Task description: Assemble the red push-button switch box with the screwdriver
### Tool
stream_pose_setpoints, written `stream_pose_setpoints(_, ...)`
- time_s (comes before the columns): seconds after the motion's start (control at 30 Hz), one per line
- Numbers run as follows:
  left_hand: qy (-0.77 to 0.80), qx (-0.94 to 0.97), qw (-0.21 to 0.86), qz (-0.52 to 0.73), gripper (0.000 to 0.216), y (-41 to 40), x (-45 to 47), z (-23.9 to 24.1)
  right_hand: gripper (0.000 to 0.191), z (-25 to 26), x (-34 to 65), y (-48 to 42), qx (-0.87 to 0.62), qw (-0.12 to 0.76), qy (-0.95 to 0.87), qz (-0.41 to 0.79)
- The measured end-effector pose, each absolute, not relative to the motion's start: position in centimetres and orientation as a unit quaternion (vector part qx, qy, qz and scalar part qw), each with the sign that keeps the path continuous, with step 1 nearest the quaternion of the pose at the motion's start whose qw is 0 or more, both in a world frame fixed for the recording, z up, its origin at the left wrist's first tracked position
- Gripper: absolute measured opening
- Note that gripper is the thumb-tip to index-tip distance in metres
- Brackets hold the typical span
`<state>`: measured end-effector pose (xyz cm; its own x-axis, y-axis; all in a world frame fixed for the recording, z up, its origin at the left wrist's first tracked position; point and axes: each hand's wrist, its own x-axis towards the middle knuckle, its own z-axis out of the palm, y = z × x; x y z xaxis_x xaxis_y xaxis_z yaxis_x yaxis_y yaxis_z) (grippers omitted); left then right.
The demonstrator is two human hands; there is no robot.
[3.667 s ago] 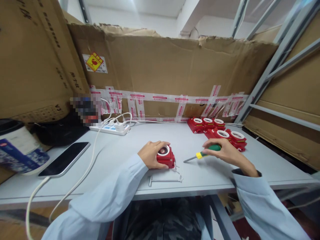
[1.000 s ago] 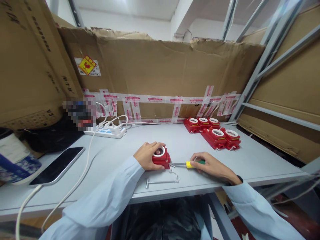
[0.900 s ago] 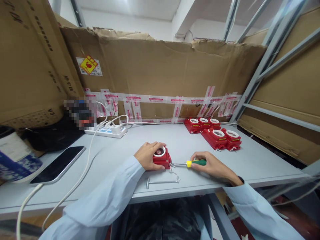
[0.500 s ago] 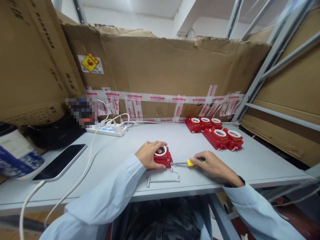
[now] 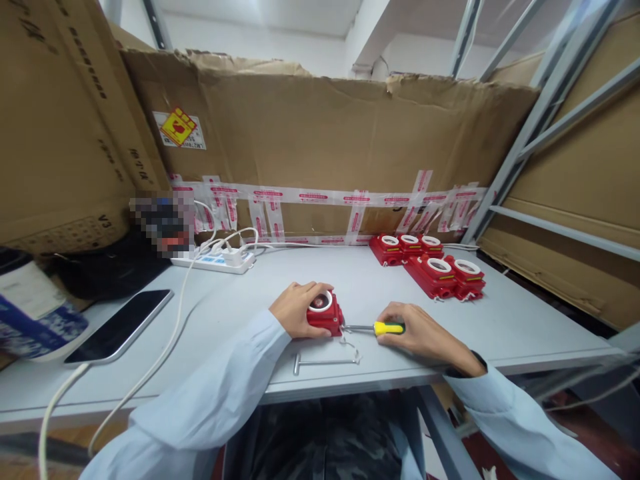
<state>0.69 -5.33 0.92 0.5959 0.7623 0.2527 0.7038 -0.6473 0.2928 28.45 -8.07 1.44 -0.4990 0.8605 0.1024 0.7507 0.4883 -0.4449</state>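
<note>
My left hand [image 5: 295, 310] is closed round a small red box with a white ring on top [image 5: 326, 313], pressing it onto the grey table [image 5: 505, 327]. My right hand [image 5: 420, 333] grips the green and yellow handle of a screwdriver [image 5: 383, 328]. The screwdriver lies level, its metal tip at the red box's right side. A thin wire loop [image 5: 349, 345] and a metal T-shaped key [image 5: 325, 362] lie just in front of the box.
Several more red boxes [image 5: 430, 263] are grouped at the back right. A white power strip [image 5: 213, 260], cables, a phone [image 5: 117, 317] and a black bag [image 5: 107, 263] lie to the left. Cardboard walls surround the table; a metal shelf frame [image 5: 520, 127] stands at right.
3.7 s ago my right hand held the screwdriver raised and away from the box. Since then the tip has stayed at the box's right side, and my fingers keep shifting on the handle.
</note>
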Motion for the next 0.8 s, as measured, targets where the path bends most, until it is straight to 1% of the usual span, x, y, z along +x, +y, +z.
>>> stream_pose_setpoints(0.1,0.414,0.889,0.079,0.178,0.077,-5.3,0.7,0.9,0.026,2.2,28.3,-8.3,-0.474,0.134,-0.856,0.157)
stream_pose_setpoints(0.2,0.415,0.889,0.08,0.176,0.077,-5.3,0.7,0.9,0.024,2.5,28.1,-8.3,-0.473,0.123,-0.86,0.149)
stream_pose_setpoints(0.43,0.418,0.888,0.078,0.177,0.078,-5.5,0.5,1.1,0.016,1.8,27.8,-8.1,-0.463,0.173,-0.859,0.131)
stream_pose_setpoints(0.53,0.421,0.889,0.062,0.168,0.078,-5.5,0.2,1.3,0.014,1.7,28.0,-8.0,-0.454,0.179,-0.86,0.152)
stream_pose_setpoints(0.67,0.432,0.886,0.033,0.166,0.079,-5.3,-0.8,1.8,0.014,1.9,28.5,-8.1,-0.464,0.185,-0.853,0.15)
stream_pose_setpoints(0.8,0.438,0.876,0.008,0.204,0.076,-5.1,-1.7,2.3,0.015,2.5,28.6,-8.5,-0.469,0.169,-0.854,0.15)
